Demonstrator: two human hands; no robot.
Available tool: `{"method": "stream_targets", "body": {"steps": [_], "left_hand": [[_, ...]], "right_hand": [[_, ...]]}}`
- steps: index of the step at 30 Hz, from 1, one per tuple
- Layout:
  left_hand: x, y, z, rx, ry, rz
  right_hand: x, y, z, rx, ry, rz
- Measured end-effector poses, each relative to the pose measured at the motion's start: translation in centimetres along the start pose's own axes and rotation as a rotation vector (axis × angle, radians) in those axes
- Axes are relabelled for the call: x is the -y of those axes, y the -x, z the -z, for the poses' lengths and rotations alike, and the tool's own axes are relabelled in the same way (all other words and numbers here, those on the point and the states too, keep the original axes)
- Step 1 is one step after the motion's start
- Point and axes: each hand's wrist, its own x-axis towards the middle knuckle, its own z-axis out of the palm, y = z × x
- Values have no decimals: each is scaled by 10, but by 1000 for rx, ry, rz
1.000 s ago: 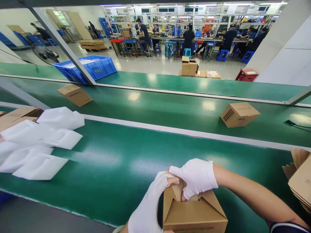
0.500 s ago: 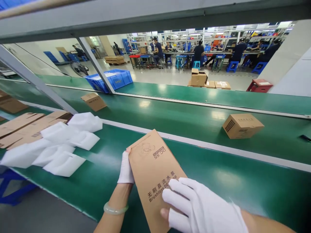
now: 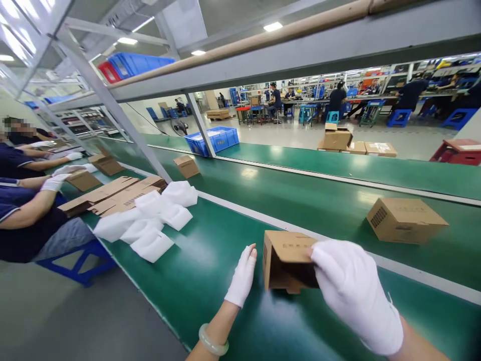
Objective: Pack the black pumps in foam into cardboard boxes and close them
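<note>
A brown cardboard box (image 3: 285, 244) stands on the green work surface in front of me, its open end facing me and its inside dark. My right hand (image 3: 351, 291), in a white glove with bare fingertips, grips the box at its upper right edge; the fingers hide that corner. Just left of the box is my left hand (image 3: 242, 276), also gloved, with its fingers stretched out and a small gap between it and the cardboard. Folded white foam pouches (image 3: 152, 243) lie further left.
Flattened cartons (image 3: 124, 193) lie past the foam. On the belt beyond the white rail sit a closed box (image 3: 408, 220) and a smaller box (image 3: 187, 166). A blue crate (image 3: 225, 140) stands behind. Co-workers (image 3: 30, 200) sit at the left.
The box has turned from its flat printed side to its open end and now stands on the surface. My left hand has come off it. The view has swung left, showing co-workers.
</note>
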Motion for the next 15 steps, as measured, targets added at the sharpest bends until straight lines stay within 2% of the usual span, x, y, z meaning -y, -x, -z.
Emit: {"method": "stream_targets", "body": {"steps": [3,7,9,13,15], "left_hand": [[-11,11,0,1,-50,-79],[-31,15,0,152,-45,-277],[-39,11,-1,185,-99,-306],[-48,1,-3,55,-234,-292],[-51,3,-6,3,-312,-318]], "right_hand": [[-12,-13,-19,10,63,-102],[-13,-36,-35,169,155,-124],[-9,-48,-40,232,250,-147],[-3,-68,-40,386,337,-208],[-5,-72,-39,403,335,-183]]}}
